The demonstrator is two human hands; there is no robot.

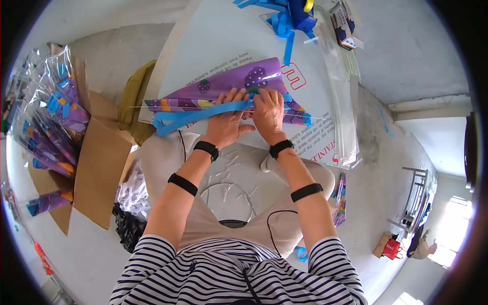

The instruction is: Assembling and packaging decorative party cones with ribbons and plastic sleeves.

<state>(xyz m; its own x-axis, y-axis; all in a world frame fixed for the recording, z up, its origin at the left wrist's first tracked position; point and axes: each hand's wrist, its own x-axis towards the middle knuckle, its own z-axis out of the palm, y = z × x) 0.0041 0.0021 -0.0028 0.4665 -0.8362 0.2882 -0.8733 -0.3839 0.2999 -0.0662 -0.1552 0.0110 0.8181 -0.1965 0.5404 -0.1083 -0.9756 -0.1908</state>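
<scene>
A purple sheet (231, 79) printed with dark berry shapes lies folded into a long bundle on the board, with thin rods sticking out past both ends. My left hand (223, 124) lies flat on the bundle, fingers stretched out and thumb apart. Across its fingers runs a blue ribbon (190, 118), looping at the bundle's left end. Curled fingers of my right hand (268, 112) pinch that ribbon against the middle of the bundle. Exactly how the ribbon passes around the bundle under my fingers is hidden.
The printed white board (203, 38) rests before my knees. Blue strips (287, 48) and a blue dispenser (303, 18) lie at its far end, a small box (344, 25) beside them. Clear sleeves (341, 101) line its right edge. A cardboard box (99, 168) at left holds several wrapped purple bundles.
</scene>
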